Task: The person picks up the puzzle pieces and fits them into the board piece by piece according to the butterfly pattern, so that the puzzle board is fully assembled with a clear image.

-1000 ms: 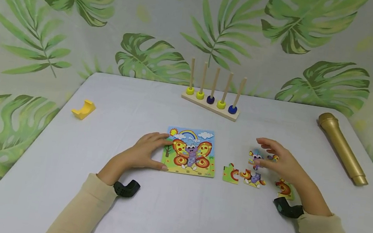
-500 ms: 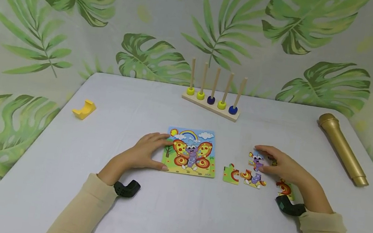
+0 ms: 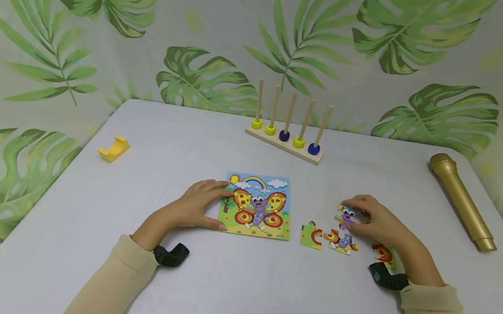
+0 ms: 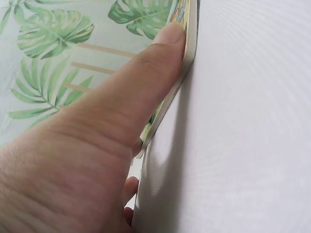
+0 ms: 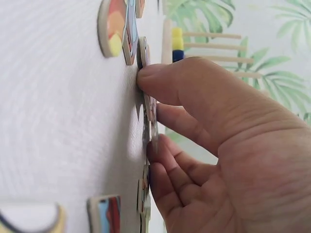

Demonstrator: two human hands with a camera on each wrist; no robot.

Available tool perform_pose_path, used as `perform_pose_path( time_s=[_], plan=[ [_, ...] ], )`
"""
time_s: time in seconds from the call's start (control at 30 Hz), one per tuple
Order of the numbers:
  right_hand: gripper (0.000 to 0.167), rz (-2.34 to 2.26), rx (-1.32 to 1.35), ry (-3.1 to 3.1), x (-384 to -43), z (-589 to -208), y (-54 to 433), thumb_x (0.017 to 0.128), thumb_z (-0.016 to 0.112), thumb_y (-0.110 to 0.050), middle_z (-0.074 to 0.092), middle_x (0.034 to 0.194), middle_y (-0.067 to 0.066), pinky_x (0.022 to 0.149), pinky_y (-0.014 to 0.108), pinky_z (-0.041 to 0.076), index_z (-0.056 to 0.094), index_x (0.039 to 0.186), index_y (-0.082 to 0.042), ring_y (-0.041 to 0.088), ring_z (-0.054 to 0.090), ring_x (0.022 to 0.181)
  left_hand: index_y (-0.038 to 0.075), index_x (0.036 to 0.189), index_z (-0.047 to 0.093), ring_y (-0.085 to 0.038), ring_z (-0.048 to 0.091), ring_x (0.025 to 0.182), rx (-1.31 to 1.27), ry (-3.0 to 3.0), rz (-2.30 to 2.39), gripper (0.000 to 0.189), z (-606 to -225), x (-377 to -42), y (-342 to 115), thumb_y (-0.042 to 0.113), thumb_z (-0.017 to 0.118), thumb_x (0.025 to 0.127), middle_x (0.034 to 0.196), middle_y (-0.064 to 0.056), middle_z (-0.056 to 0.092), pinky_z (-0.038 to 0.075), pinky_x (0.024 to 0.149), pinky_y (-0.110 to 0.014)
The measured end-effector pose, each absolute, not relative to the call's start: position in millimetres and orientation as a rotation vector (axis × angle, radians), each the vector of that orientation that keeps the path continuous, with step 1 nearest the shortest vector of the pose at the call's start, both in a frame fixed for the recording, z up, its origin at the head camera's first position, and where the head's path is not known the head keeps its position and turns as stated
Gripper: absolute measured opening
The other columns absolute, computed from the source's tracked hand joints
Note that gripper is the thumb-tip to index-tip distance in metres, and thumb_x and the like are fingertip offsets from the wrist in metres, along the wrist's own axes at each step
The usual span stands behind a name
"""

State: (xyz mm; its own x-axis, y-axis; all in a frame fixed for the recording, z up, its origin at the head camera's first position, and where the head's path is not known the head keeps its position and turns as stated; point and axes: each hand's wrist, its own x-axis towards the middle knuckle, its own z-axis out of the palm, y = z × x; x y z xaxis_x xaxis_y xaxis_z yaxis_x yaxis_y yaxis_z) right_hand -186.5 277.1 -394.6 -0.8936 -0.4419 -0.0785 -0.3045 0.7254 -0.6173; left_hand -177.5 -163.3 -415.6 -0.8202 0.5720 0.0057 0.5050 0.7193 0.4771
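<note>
My left hand (image 3: 198, 204) rests along the left side of a square butterfly puzzle board (image 3: 257, 207), fingers spread and thumb lying straight on its near corner. In the left wrist view that thumb (image 4: 146, 68) presses on the board's edge. To the right, my right hand (image 3: 380, 222) pinches a puzzle piece (image 3: 346, 216) showing the butterfly's face. The right wrist view has the thumb at the edge of the piece (image 5: 144, 51) and curled fingers on its far side. Nearby lie a green wing piece (image 3: 312, 236), a body piece (image 3: 341, 242) and a red-orange wing piece (image 3: 383, 255).
A wooden peg rack (image 3: 283, 144) with yellow and blue beads stands at the back of the white table (image 3: 235, 291). A gold microphone-shaped object (image 3: 463, 200) lies at the right, and a yellow curved block (image 3: 114, 148) at the left. Behind hangs leaf-print cloth (image 3: 215, 27).
My right hand has come down onto the face piece, its thumb and fingers drawing together, and the piece has turned slightly. My left hand has stayed at the board.
</note>
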Motion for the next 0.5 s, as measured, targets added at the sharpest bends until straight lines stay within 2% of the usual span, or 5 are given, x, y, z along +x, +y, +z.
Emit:
perform_pose_path(
  time_s=[0.23, 0.4, 0.5],
  plan=[
    [0.049, -0.974, -0.6, 2.81, -185.8, -388.8, 269.0, 0.075, 0.07, -0.009, 0.038, 0.118, 0.019, 0.086, 0.054, 0.035, 0.053, 0.12, -0.003, 0.034, 0.041, 0.103, 0.024, 0.133, 0.043, -0.029, 0.014, 0.132, 0.875, 2.777, 0.707, 0.078, -415.2, -177.0, -163.2, 0.06, 0.067, 0.068, 0.145, -0.002, 0.024, 0.006, 0.106, -0.044],
    [0.048, -1.152, -0.737, 2.825, -181.4, -376.1, 253.0, 0.074, 0.069, -0.004, 0.037, 0.117, 0.016, 0.084, 0.055, 0.038, 0.053, 0.119, -0.004, 0.034, 0.043, 0.104, 0.024, 0.133, 0.043, -0.028, 0.014, 0.132, 0.875, 2.778, 0.698, 0.078, -414.0, -177.1, -162.9, 0.059, 0.067, 0.068, 0.145, -0.002, 0.024, 0.006, 0.106, -0.044],
    [0.048, -1.199, -0.87, 2.838, -178.4, -366.7, 237.1, 0.073, 0.071, -0.002, 0.039, 0.115, 0.011, 0.085, 0.047, 0.04, 0.055, 0.118, -0.005, 0.026, 0.043, 0.103, 0.024, 0.133, 0.043, -0.028, 0.015, 0.132, 0.873, 2.778, 0.698, 0.077, -413.6, -177.1, -162.9, 0.059, 0.067, 0.068, 0.145, -0.002, 0.024, 0.006, 0.106, -0.044]
  ],
)
